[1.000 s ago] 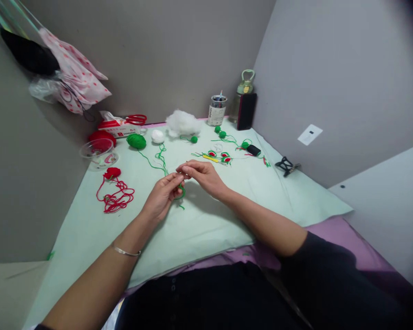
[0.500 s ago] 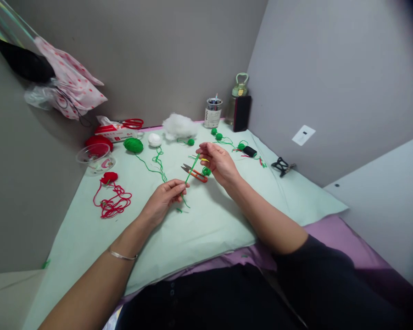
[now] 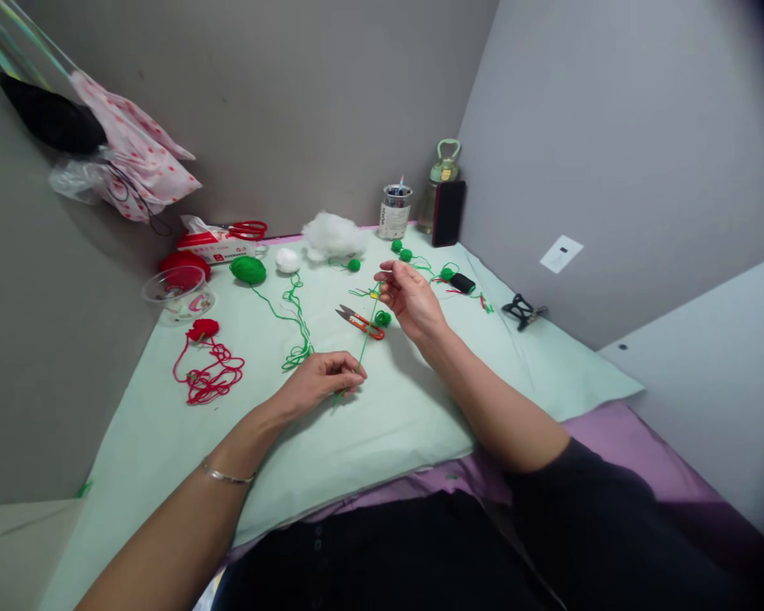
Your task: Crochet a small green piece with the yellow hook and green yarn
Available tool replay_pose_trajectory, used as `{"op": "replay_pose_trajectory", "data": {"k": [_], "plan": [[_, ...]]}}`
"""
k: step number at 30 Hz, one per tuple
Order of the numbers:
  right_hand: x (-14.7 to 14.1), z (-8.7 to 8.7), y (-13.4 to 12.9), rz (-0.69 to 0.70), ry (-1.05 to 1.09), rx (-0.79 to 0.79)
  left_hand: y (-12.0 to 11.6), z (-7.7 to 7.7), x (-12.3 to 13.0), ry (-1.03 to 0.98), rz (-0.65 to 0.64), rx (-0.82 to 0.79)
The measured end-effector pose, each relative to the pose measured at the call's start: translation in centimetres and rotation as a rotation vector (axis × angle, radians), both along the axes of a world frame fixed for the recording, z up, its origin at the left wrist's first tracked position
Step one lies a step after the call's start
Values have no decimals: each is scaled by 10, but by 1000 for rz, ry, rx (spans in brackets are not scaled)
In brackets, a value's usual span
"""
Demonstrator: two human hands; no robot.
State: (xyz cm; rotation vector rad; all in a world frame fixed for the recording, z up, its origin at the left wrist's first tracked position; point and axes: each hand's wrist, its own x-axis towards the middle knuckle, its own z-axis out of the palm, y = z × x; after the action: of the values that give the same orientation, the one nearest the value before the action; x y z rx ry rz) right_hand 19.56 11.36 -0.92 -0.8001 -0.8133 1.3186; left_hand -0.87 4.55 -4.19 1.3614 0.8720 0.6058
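Note:
A thin length of green yarn (image 3: pixel 367 341) runs between my two hands, drawn nearly straight. My left hand (image 3: pixel 328 376), lower and close to the cloth, is closed on the yarn's lower part. My right hand (image 3: pixel 409 297), raised above the table, pinches its upper end between thumb and fingers. Behind the yarn lie orange-handled thread snips (image 3: pixel 361 322) with their blades apart. A small green yarn bundle (image 3: pixel 383 319) touches their handle end. Loose green strands (image 3: pixel 299 344) lie just beyond my left hand.
At left are tangled red yarn (image 3: pixel 213 373), a clear tub (image 3: pixel 178 293) and a green yarn ball (image 3: pixel 248 270). White stuffing (image 3: pixel 333 236), a pen cup (image 3: pixel 395 212) and a phone (image 3: pixel 449 214) stand along the back. A black clip stand (image 3: pixel 523 311) is at right.
My left hand has moved down and slightly right, lengthening the yarn between my hands. My right hand has shifted slightly right and still pinches the upper end.

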Motion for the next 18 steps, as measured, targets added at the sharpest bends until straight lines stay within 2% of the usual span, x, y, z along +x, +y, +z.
{"op": "replay_pose_trajectory", "data": {"k": [7,9,12,15,18], "plan": [[3,-1,1,31,7,-17,-2,2,-5,34,-113,27],[0,0,-2,71,-2,-18,-1,4,-7,36,-92,44],[-7,-1,-10,170,-32,-20,3,6,-10,6,74,103],[-15,-2,-20,368,-71,1,9,6,-15,-40,273,160],[-21,-3,-29,555,-112,35,13,5,-19,-84,377,175]]}}
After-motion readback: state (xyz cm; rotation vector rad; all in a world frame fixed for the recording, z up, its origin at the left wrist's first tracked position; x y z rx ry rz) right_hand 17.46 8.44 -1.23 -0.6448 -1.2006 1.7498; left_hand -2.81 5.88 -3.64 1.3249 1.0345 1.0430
